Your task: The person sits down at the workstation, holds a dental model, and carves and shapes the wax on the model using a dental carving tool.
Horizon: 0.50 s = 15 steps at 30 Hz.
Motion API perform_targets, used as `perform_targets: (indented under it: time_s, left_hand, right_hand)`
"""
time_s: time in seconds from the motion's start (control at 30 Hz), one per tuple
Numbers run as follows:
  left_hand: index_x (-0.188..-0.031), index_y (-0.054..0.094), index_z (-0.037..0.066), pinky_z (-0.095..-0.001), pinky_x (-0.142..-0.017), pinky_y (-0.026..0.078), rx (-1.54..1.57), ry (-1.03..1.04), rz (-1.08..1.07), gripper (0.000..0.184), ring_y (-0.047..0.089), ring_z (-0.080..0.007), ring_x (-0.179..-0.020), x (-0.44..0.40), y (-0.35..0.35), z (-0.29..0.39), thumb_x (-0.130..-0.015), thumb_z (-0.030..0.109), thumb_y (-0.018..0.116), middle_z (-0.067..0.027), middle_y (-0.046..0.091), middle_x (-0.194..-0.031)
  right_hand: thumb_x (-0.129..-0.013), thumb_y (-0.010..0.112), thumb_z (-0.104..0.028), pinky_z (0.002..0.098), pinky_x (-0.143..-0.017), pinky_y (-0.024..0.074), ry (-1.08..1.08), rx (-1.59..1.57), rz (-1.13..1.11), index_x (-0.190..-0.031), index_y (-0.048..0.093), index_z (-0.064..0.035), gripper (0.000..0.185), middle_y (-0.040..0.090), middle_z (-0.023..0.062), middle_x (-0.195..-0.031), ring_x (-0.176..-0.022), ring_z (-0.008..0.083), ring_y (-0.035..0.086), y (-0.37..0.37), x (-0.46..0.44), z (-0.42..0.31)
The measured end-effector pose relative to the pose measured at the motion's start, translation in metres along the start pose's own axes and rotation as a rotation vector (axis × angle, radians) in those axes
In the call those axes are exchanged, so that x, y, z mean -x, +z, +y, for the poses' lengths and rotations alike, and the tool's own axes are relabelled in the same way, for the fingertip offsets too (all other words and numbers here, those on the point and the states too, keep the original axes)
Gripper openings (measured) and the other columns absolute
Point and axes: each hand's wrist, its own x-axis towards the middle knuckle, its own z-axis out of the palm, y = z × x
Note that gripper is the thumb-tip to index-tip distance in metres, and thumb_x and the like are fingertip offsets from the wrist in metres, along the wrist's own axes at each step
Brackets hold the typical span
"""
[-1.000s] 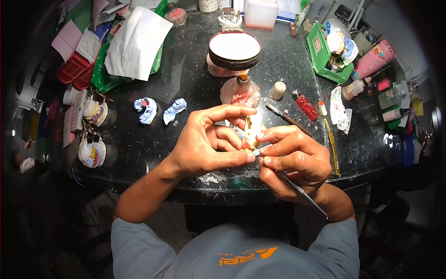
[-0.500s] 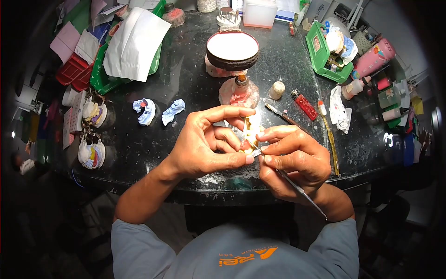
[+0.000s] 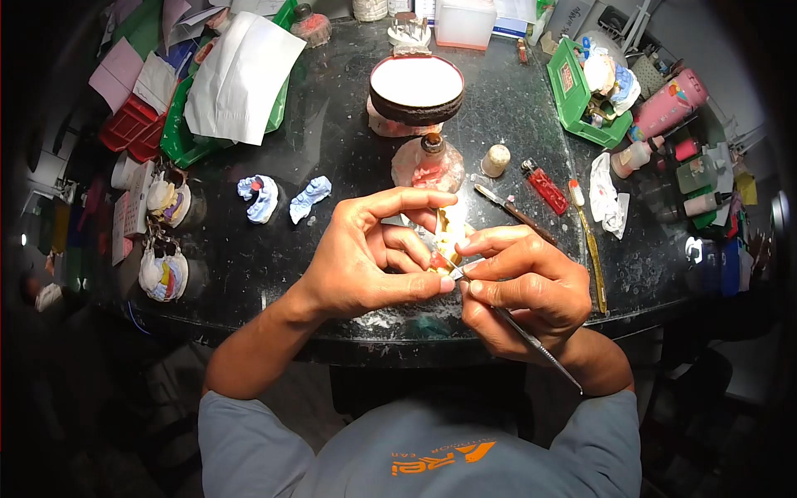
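Observation:
My left hand (image 3: 353, 253) is closed on a yellowish dental model (image 3: 450, 228), thumb at its lower end and index finger at its top. A pink patch shows low on the model. Between the thumb and fingers of my right hand (image 3: 531, 282) is a thin metal dental carver (image 3: 535, 344). Its tip meets the model near the pink patch, and its long handle slants down to the right. Just beyond the hands stands a glass spirit burner (image 3: 427, 166) with pink material about it. My fingers cover part of the model.
Blue impression pieces (image 3: 259, 199) lie left of my hands. A wax knife (image 3: 515, 214), a red lighter (image 3: 545, 187) and a yellow-handled brush (image 3: 591, 249) lie to the right. Behind the burner is a round white-topped lamp (image 3: 416, 83). Green bins (image 3: 573, 95) flank the black bench.
The carver and my right fingers have shifted very slightly, the tip staying at the pink patch. My left hand and the model look still.

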Motion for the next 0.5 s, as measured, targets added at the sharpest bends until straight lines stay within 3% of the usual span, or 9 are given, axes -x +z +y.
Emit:
perform_targets:
  time_s: [0.5]
  left_hand:
    - [-0.14, 0.049, -0.011, -0.0206, -0.076, 0.061, -0.007, -0.019, 0.006, 0.071, 0.072, -0.0136, -0.092, -0.0005, 0.0008, 0.0032, -0.076, -0.015, 0.08, -0.0112, 0.056, -0.115]
  right_hand:
    - [-0.067, 0.079, 0.011, 0.0425, -0.082, 0.0611, -0.037, -0.01, 0.003, -0.082, 0.069, 0.0006, 0.021, 0.068, 0.0127, -0.086, -0.093, 0.0332, 0.074, -0.0002, -0.0001, 0.0002]
